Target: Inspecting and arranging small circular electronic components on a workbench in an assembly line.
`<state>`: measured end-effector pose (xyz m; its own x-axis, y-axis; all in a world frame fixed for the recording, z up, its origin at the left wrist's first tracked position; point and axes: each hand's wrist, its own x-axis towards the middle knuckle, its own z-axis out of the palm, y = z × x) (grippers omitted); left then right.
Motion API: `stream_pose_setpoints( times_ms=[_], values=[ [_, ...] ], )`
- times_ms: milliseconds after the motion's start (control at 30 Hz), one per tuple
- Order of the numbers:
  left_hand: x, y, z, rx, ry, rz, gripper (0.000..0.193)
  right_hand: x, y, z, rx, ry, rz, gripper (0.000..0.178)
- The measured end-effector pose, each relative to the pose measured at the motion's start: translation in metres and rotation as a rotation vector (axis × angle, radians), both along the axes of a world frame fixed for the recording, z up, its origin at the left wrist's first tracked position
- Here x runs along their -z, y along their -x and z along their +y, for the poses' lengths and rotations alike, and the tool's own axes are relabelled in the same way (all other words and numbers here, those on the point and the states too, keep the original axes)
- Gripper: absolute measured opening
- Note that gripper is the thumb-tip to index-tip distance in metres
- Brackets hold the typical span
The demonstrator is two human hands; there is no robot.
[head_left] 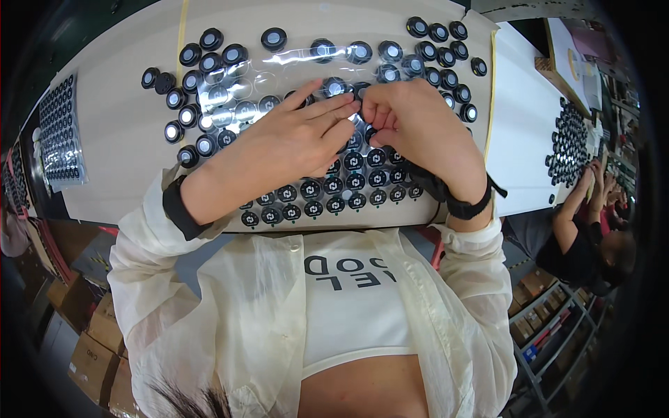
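A clear plastic sheet with round pockets (263,85) lies on the table beneath my hands. Its near rows hold black round discs (354,161) with a white mark on top, while several pockets toward the far left look unfilled. My left hand (300,132) reaches over the sheet, palm down, fingers stretched and slightly apart. Close against its fingertips, my right hand (418,115) is closed with thumb and fingers curled in. What it holds, if anything, is hidden by the fingers. Just beyond both hands sits a black disc with a pale centre (334,86).
Loose black discs (274,39) are scattered along the far and left sides, with another cluster (438,32) at the far right. A filled sheet (61,132) lies at far left. Many discs (568,143) cover the right-hand table, where another person (582,230) works.
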<state>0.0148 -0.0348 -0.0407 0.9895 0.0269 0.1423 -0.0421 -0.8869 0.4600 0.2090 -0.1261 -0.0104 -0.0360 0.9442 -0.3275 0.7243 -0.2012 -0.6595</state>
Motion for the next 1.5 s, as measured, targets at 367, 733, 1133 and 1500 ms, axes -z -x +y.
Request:
stream_pose_setpoints(
  times_ms=[367, 733, 1133, 1500],
  values=[
    [0.004, 0.001, -0.005, -0.014, 0.005, 0.006, 0.041, -0.038, 0.021, -0.032, 0.001, -0.047, -0.153, 0.011],
    [-0.011, -0.001, 0.013, 0.042, 0.157, -0.077, 0.041, -0.043, -0.001, -0.063, 0.418, -0.314, 0.550, 0.016],
    [-0.031, 0.020, 0.018, -0.328, 1.350, -0.227, 0.049, -0.020, 0.042, -0.023, 0.604, -0.244, 1.189, 0.014],
    [-0.029, 0.018, 0.021, -0.295, 1.304, -0.286, 0.045, -0.023, 0.044, -0.012, 0.629, -0.251, 1.139, 0.017]
  ],
)
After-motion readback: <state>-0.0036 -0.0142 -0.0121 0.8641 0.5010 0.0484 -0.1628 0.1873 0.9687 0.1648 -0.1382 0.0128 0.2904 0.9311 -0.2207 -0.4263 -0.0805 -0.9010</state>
